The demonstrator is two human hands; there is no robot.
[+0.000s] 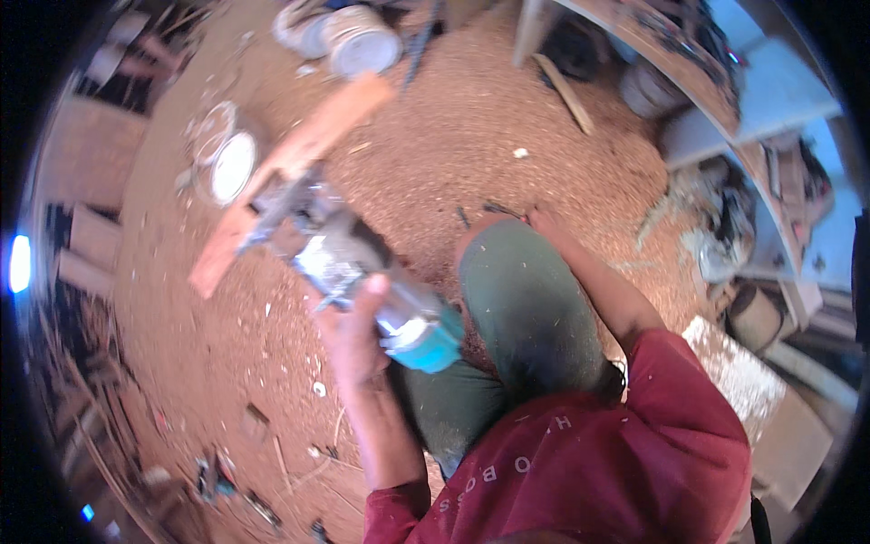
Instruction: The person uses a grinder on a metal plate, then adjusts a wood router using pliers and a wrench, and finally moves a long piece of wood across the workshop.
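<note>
My left hand (358, 331) is wrapped round a trim router (399, 304) with a silver body and a teal end cap. The router lies tilted across the picture, its cap near my left thigh and its metal base toward the upper left. That base meets or overlaps a reddish wooden board (317, 131); blur hides whether they touch. Beyond my raised knee, my right hand (541, 220) is low near the ground, next to a small dark object (503, 210). My knee and the distance hide most of its fingers.
Wood shavings cover the brown ground (435, 136). A white-topped bucket (233, 168) stands past the board, and a pale tub (362, 50) lies farther off. Shelves (725, 118) with clutter line the right. Loose tools (217, 480) and sticks lie at lower left. A whitish block (734, 367) is beside me.
</note>
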